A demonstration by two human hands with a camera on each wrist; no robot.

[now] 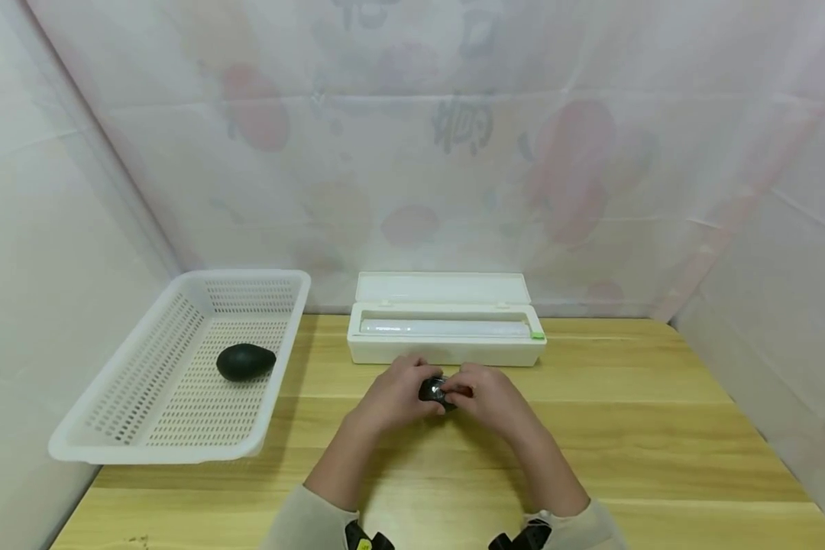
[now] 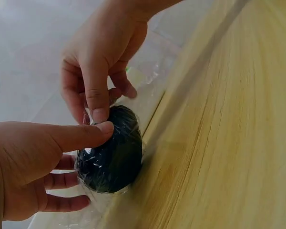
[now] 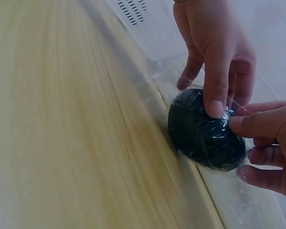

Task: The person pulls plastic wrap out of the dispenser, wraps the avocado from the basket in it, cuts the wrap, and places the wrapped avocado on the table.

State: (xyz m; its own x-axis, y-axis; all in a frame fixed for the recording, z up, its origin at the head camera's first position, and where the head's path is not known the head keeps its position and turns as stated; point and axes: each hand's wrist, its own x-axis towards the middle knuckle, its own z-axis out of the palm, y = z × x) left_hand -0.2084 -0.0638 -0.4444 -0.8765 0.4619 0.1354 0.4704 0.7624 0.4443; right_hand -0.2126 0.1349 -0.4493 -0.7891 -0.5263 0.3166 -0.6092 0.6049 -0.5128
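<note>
A dark avocado (image 1: 432, 390), wrapped in shiny, wrinkled cling film (image 3: 212, 145), is between the two hands, just in front of the white film box. My left hand (image 1: 400, 391) grips it from the left, its thumb on top and its fingers round the side. From the right, my right hand (image 1: 486, 399) pinches the film at the avocado's upper side, thumb close beside the left thumb. Both wrist views show the wrapped avocado (image 2: 115, 155) near the wooden surface, its underside hidden.
At the left a white perforated basket (image 1: 285, 382) holds another dark avocado (image 1: 245, 362). The white cling film box (image 1: 440, 353) stands at the back with its lid (image 1: 443, 288) raised; a film roll (image 1: 447, 328) lies inside. Behind it hangs a pale printed curtain (image 1: 412, 176).
</note>
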